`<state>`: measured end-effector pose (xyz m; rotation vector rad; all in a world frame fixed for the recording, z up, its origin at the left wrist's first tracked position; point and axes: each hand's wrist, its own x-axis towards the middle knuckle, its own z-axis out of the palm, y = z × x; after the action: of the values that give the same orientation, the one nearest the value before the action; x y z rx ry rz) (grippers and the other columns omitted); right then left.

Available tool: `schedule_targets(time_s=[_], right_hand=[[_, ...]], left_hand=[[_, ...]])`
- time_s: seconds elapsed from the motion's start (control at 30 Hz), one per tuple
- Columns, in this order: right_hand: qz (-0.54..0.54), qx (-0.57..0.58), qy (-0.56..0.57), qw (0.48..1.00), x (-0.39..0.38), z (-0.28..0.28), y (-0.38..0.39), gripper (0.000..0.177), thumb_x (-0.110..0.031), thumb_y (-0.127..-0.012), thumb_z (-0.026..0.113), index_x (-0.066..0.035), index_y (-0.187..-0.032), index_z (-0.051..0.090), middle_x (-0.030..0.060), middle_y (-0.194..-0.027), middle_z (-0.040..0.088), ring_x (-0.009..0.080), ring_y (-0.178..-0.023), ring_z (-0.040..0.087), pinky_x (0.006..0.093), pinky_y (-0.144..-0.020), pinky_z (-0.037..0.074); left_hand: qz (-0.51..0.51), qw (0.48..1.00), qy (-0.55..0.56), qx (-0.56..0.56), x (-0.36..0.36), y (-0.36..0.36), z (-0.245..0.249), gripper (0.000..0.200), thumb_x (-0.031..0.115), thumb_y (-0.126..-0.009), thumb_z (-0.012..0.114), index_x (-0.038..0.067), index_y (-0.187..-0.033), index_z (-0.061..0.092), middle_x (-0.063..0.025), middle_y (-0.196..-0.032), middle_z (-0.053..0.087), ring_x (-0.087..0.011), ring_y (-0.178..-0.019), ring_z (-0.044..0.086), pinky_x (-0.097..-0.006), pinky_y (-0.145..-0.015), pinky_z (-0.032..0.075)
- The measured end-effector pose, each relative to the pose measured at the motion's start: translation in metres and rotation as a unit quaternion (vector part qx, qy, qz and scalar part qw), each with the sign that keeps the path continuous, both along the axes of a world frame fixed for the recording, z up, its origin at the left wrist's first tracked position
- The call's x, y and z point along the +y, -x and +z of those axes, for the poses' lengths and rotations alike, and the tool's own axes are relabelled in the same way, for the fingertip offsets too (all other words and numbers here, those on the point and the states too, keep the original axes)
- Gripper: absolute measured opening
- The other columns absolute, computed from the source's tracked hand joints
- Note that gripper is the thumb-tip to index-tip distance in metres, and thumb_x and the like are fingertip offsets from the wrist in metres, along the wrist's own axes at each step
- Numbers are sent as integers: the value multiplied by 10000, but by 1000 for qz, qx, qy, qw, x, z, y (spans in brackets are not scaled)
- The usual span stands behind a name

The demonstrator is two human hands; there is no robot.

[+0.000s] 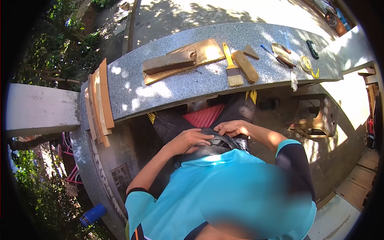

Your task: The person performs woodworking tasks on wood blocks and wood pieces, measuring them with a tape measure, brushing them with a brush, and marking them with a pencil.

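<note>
In my lap lies a black fabric piece with mesh and straps (221, 141), like a waist pouch; its exact kind is hard to make out. My left hand (192, 140) rests on its left side, fingers curled over the fabric. At its upper right edge, my right hand (231, 127) pinches the fabric with bent fingers. Both hands are at waist height, below the near edge of the grey granite table (132, 90). A dark wooden block (170, 62) lies on a flat board (212, 48) there. Beside them are a yellow-handled paintbrush (231, 66) and a wooden sanding block (245, 67).
Stacked wood strips (105, 96) overhang the table's left end. A small wood wedge (251, 52), a blue pen (269, 52), a yellow tape roll (306, 64) and a black device (312, 49) lie to the right. A stool (320, 118) stands below; a blue can (93, 215) is lower left.
</note>
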<state>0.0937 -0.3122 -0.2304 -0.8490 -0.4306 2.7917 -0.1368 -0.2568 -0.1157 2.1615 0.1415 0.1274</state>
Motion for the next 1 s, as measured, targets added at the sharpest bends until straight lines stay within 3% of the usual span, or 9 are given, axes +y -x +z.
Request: schedule_targets(time_s=[0.17,0.3,0.4,0.43,0.53,0.63,0.77,0.87,1.0], right_hand=[[86,-159,-165,970,10,-1,-13,123,-137,-802,570,-32,-865,560,37,-725,612,135,-594,612,235,-514,492],[98,-335,-604,717,17,50,-26,254,-118,-800,520,8,-1008,594,151,-918,640,339,-840,600,355,-779,466],[-210,-477,-568,637,49,123,-38,222,-103,-813,522,-1,-999,589,169,-964,604,277,-835,596,354,-743,462],[-323,-537,-619,473,65,120,-40,266,-102,-794,545,-3,-1041,556,173,-915,597,292,-814,594,368,-730,464],[-217,-723,-631,178,101,103,-37,372,-96,-770,568,-3,-1124,499,213,-898,581,308,-815,589,367,-727,465],[-130,-816,-503,253,117,103,-15,442,-69,-724,592,4,-1145,481,248,-890,581,339,-858,577,382,-757,450],[-307,-638,-440,552,133,140,-41,358,-76,-729,628,6,-1067,541,142,-794,628,216,-698,608,301,-626,464],[-556,-359,-455,596,142,174,-35,214,-155,-810,615,2,-954,598,70,-820,630,135,-732,585,261,-658,456],[-557,-401,-518,511,162,190,-31,246,-243,-878,551,-48,-1003,632,36,-930,630,97,-822,558,233,-741,434]], left_hand=[[48,997,29,59,5,-6,1,434,-32,-519,584,51,-943,623,-60,-1185,562,-276,-1041,555,-446,-966,377],[46,990,112,77,29,-17,0,234,17,-667,607,25,-899,636,-98,-1081,612,-281,-959,593,-361,-840,463],[67,993,71,72,59,-24,21,168,74,-739,634,14,-895,621,-105,-910,635,-246,-872,612,-320,-760,476],[131,990,30,52,73,-25,29,176,98,-743,639,26,-902,615,-103,-884,628,-255,-865,604,-331,-764,472],[259,939,-222,-44,131,-27,53,354,167,-704,688,94,-1035,586,-86,-1064,571,-282,-1011,529,-364,-849,431],[318,860,-395,59,182,-24,60,641,381,-679,701,150,-1229,466,-106,-1232,463,-302,-1118,449,-418,-945,341],[232,901,-360,69,209,-38,44,663,459,-697,660,169,-1253,446,-103,-1228,462,-295,-1122,443,-416,-953,328],[221,913,-340,39,204,-64,28,595,408,-692,685,170,-1202,491,-83,-1178,492,-266,-1106,462,-397,-930,357],[303,853,-417,-85,186,-80,6,410,248,-691,695,129,-1063,569,-52,-1069,540,-231,-1044,507,-391,-891,397]])
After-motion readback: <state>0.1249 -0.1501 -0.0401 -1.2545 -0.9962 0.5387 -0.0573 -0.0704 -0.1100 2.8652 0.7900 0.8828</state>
